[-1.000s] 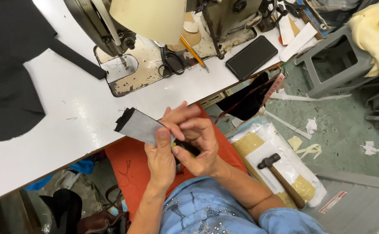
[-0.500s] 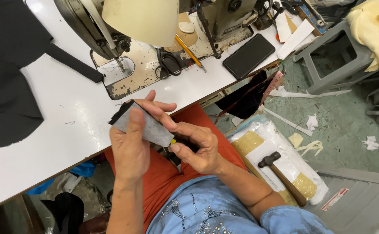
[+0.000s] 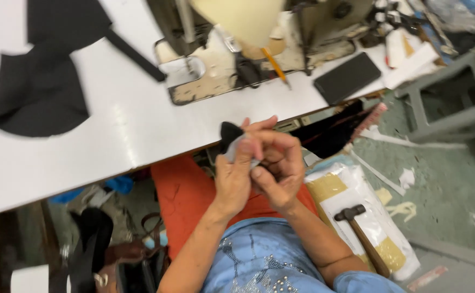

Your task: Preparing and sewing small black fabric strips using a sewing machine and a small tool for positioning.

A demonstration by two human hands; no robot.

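A small dark fabric piece (image 3: 232,138) with a pale grey underside is being held just in front of the near edge of the white table (image 3: 139,135), above an orange cloth (image 3: 186,192) on the lap. The left hand (image 3: 234,176) is being closed on the piece from below, thumb pressed on the grey face. The right hand (image 3: 278,165) is being curled over its right side, fingers bent around it; whether something else is also being pinched there cannot be told.

Progress, as judged: the piece is being folded or shaped by hand and is not yet being fed to the sewing machine (image 3: 232,59), which is standing further back on the table. Larger black cut pieces (image 3: 39,92) are lying on the table to the machine's left, apparently unworked. A hammer (image 3: 362,236) is lying off the table, right of the lap.
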